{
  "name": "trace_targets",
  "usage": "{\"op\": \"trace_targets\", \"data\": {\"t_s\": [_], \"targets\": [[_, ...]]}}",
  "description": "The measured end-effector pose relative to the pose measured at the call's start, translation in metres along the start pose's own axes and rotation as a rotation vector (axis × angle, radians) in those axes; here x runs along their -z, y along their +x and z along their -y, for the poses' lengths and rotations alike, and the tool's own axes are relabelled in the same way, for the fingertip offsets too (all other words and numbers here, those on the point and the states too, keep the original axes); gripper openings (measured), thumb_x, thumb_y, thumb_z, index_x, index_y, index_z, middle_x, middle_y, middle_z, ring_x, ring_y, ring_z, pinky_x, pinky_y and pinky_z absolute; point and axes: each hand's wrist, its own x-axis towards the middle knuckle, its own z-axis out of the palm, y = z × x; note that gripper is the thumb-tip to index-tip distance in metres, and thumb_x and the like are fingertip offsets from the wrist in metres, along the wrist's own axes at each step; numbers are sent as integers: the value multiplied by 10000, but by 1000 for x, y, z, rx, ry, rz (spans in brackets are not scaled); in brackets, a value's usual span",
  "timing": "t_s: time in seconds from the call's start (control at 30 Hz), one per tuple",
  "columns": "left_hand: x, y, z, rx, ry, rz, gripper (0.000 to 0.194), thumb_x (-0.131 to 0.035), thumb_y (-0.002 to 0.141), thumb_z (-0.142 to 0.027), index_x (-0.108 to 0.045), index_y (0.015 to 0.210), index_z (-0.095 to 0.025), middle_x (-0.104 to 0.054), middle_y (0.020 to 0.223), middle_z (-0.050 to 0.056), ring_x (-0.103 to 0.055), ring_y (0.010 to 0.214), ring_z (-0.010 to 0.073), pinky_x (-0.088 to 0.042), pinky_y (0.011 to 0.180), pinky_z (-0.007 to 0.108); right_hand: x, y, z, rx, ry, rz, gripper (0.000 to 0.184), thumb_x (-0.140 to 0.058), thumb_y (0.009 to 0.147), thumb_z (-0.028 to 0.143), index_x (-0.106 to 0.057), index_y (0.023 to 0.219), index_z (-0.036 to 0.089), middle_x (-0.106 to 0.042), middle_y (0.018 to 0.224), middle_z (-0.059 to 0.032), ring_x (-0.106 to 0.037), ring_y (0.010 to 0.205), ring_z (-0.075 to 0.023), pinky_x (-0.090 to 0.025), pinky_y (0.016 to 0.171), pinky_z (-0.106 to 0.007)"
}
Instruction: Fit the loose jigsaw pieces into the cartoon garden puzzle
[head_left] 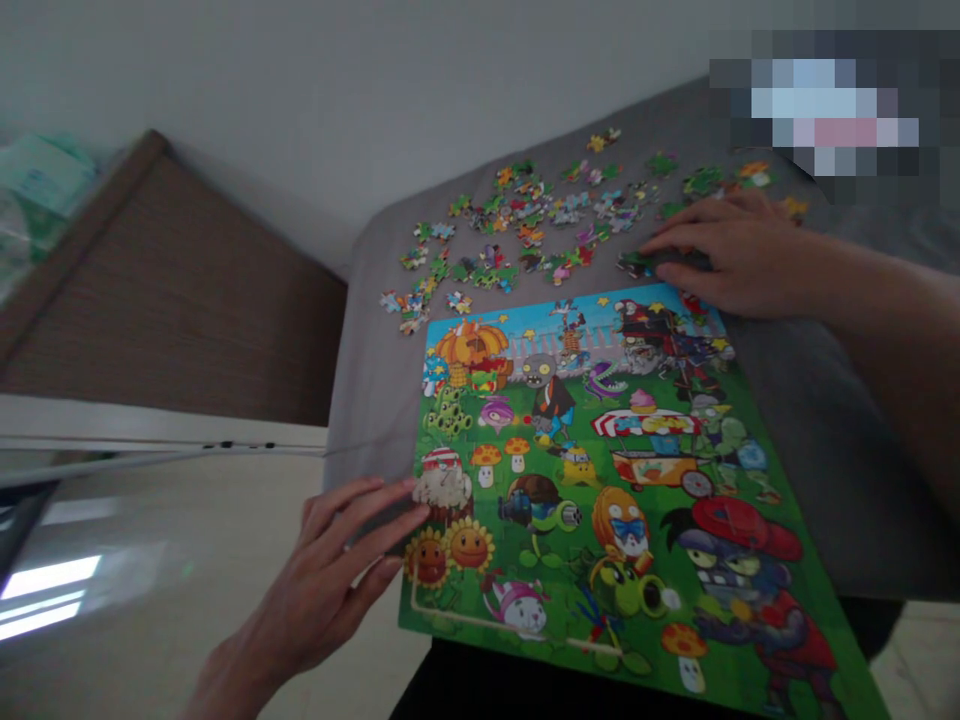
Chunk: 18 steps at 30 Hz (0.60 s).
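1. Jigsaw puzzle, cartoon plants and zombies, assembled on a grey blanket; loose pieces lie beyond its top edge.
2. Left hand: open, fingers spread, touching the puzzle's left edge.
3. Right hand: curved over dark pieces just above the top edge; whether it grips them cannot be told.

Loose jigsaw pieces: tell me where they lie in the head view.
In the head view, the loose jigsaw pieces lie scattered on the grey fabric, beyond the top edge of the assembled Plants vs. Zombies jigsaw puzzle and left of the right hand.
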Motion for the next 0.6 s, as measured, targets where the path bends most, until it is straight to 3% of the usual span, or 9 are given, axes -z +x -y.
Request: {"op": "trace_targets", "data": {"t_s": [0.23,0.43,0.6], "targets": [[-13,-25,8,-74,6,58,412,-420,1103,-321,-558,1481,-414,-513,1552,15,-524,1297,252,-431,1049,402,-3,2,-5,39,4,-8,538,-359,931,459,-747,1209,211,-692,1241,-194,-576,1226,-406,-361,1131,-605],[-14,-27,15,-70,4,44,412,-412,1106,-319,-559,1476,-425,-525,1529,13,-517,1291,253,-441,1036,412,-3,1,-4,17,2,3,508,-381,936,455,-744,1228,252,-679,1260,-165,-563,1253,-387,-350,1134,-607],[-14,-24,15,-64,-3,29,409,-412,1108,-346,-550,1476,-459,-538,1517,0,-534,1252,244,-462,1022,402,-1,0,-1,1,17,7,528,-375,946,437,-740,1253,210,-670,1274,-196,-552,1268,-411,-358,1110,-629]]}}
